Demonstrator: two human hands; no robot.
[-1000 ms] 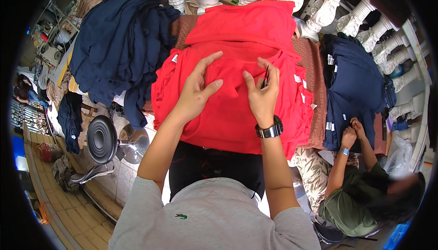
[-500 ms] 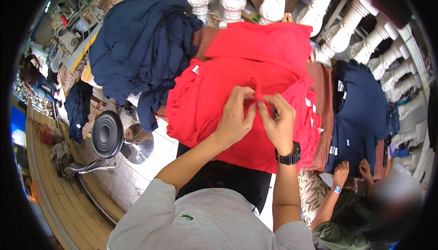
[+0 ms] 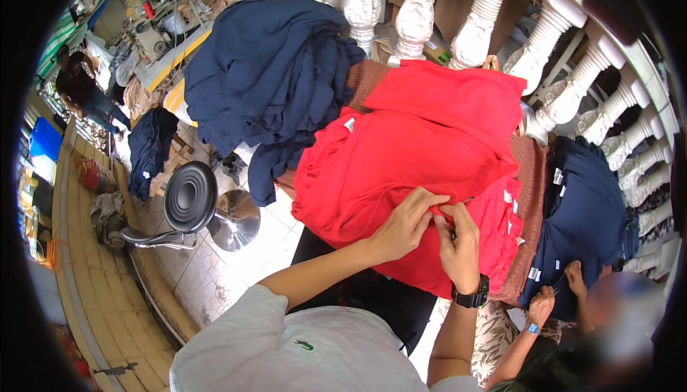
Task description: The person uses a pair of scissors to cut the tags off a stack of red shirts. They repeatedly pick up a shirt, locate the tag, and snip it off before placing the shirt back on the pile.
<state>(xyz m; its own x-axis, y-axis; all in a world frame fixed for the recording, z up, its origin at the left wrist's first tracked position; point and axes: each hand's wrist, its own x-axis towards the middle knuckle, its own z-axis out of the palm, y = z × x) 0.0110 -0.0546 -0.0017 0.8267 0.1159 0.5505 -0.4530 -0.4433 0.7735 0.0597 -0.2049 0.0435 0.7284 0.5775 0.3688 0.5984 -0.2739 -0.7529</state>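
Observation:
A stack of red garments [image 3: 415, 156] lies on a table covered with a brown cloth [image 3: 533, 199]. My left hand [image 3: 408, 224] pinches a fold of the top red garment near its front edge. My right hand [image 3: 458, 245], with a black watch on the wrist, presses against the same fold and holds a small thin metal tool [image 3: 461, 202], perhaps snips. Both hands touch each other over the cloth.
A pile of navy garments [image 3: 272, 84] lies at the left, more navy ones [image 3: 587, 213] at the right, where a seated person's hands [image 3: 554, 295] work. White balusters [image 3: 479, 27] stand behind. A black stool [image 3: 189, 199] stands on the tiled floor at left.
My hands have moved from lying spread on the red garment to pinching one fold together near its front edge. The view has swung to the left.

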